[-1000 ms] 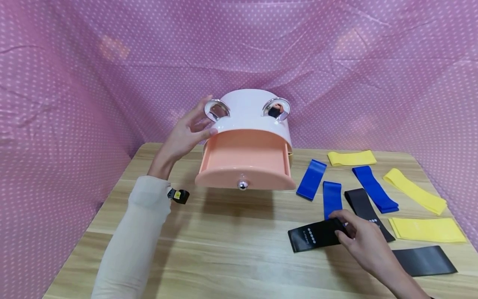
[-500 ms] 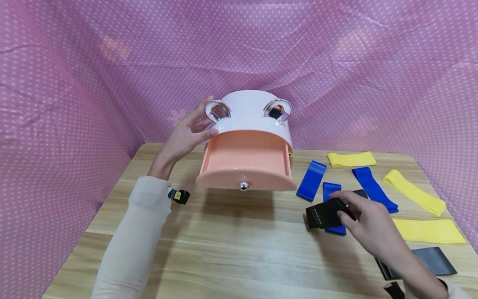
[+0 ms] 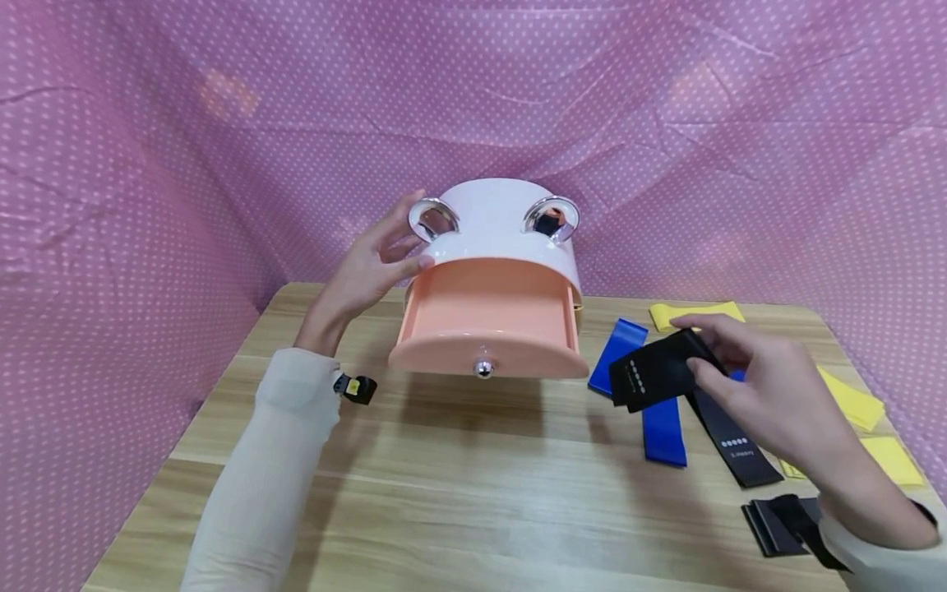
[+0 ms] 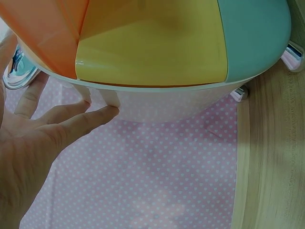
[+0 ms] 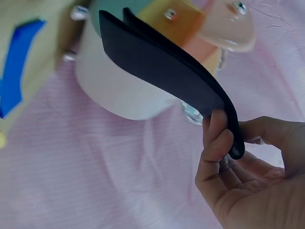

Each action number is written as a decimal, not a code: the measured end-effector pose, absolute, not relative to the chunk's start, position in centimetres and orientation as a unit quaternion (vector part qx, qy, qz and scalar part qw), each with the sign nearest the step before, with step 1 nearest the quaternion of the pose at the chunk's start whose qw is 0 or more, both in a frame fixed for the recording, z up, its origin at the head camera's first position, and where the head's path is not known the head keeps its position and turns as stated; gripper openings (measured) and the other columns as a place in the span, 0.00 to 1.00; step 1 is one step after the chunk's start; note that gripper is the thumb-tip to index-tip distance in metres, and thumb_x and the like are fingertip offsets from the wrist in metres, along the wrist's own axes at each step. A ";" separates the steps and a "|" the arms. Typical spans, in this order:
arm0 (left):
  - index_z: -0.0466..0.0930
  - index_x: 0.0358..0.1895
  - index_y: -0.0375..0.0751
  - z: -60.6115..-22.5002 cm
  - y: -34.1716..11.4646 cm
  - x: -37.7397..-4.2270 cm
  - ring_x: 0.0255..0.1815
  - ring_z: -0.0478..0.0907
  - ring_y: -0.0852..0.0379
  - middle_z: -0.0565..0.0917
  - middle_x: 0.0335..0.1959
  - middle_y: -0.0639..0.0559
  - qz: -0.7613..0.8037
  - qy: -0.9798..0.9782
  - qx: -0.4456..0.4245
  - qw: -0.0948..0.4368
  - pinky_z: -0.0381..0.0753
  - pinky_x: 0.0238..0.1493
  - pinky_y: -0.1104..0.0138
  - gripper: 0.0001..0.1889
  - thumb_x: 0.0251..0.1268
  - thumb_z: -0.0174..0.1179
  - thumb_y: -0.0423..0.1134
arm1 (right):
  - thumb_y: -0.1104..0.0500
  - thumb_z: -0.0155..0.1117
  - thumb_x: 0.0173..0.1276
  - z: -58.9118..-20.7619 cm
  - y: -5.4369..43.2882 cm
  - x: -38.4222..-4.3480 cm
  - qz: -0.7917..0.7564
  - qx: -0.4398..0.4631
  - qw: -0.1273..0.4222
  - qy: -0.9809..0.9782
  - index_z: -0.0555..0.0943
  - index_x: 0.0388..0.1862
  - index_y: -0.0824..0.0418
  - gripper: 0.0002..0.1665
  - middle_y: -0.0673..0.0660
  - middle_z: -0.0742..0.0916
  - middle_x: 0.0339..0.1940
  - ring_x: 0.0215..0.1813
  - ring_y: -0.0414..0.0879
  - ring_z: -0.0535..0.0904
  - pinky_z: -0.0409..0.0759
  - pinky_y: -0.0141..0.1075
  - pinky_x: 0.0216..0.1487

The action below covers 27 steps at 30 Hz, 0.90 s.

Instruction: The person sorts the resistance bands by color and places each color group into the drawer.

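Note:
A white, round-topped drawer organizer [image 3: 497,215] with two chrome-rimmed ears stands on the table's far part. Its peach top drawer [image 3: 484,349] is pulled out, with nothing visible inside. My left hand [image 3: 362,267] rests on the organizer's left side, thumb at the front edge and fairly straight fingers against the wall. Yellow [image 4: 152,43] and green [image 4: 255,40] drawer fronts show below in the left wrist view. My right hand [image 3: 777,386] pinches one end of a folded black resistance band [image 3: 651,372], raised above the table; its loop hangs slightly apart in the right wrist view.
Blue bands [image 3: 664,432] lie right of the organizer, partly under the held band. Another black band [image 3: 732,444] lies near them, with dark bands [image 3: 769,526] below my right wrist. Yellow bands [image 3: 898,460] lie farther right, partly covered by my arm. Pink dotted cloth [image 3: 473,90] hangs behind.
My right hand has lifted the black band off the table and carried it up and away from me, toward the organizer's height. My left hand and the drawer have stayed in place.

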<state>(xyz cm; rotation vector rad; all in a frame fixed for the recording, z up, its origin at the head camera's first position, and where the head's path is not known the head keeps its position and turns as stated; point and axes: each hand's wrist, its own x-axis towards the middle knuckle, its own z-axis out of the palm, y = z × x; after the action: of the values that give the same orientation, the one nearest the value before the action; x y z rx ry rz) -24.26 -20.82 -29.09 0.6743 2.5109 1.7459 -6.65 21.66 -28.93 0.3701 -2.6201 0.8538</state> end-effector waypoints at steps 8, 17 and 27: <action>0.57 0.83 0.73 -29.1 -20.7 -24.3 0.79 0.70 0.41 0.59 0.86 0.54 0.560 0.798 0.222 0.007 0.76 0.76 0.47 0.45 0.71 0.69 0.34 | 0.73 0.67 0.67 -25.2 21.1 -7.2 0.342 0.124 0.184 -0.913 0.84 0.64 0.59 0.26 0.64 0.89 0.40 0.30 0.24 0.76 0.71 0.18 0.24; 0.56 0.83 0.73 -29.0 -20.8 -24.3 0.79 0.68 0.40 0.59 0.86 0.53 0.559 0.799 0.220 0.009 0.74 0.76 0.45 0.46 0.71 0.69 0.34 | 0.65 0.69 0.72 -22.5 20.3 -8.4 0.343 0.101 0.208 -0.910 0.82 0.69 0.49 0.28 0.62 0.89 0.48 0.35 0.22 0.79 0.75 0.11 0.34; 0.56 0.83 0.73 -29.1 -20.9 -24.2 0.80 0.68 0.41 0.59 0.86 0.53 0.559 0.799 0.220 0.013 0.75 0.76 0.45 0.45 0.71 0.69 0.34 | 0.57 0.69 0.74 -20.6 17.0 -9.7 0.411 0.117 0.181 -0.886 0.81 0.68 0.39 0.25 0.55 0.89 0.58 0.45 0.33 0.88 0.85 0.19 0.40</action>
<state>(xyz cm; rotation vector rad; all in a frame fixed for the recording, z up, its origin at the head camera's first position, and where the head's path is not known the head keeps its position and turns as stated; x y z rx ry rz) -24.25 -20.87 -29.08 0.6866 2.4903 1.7428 -9.69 17.01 -20.57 0.3308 -2.5020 1.1618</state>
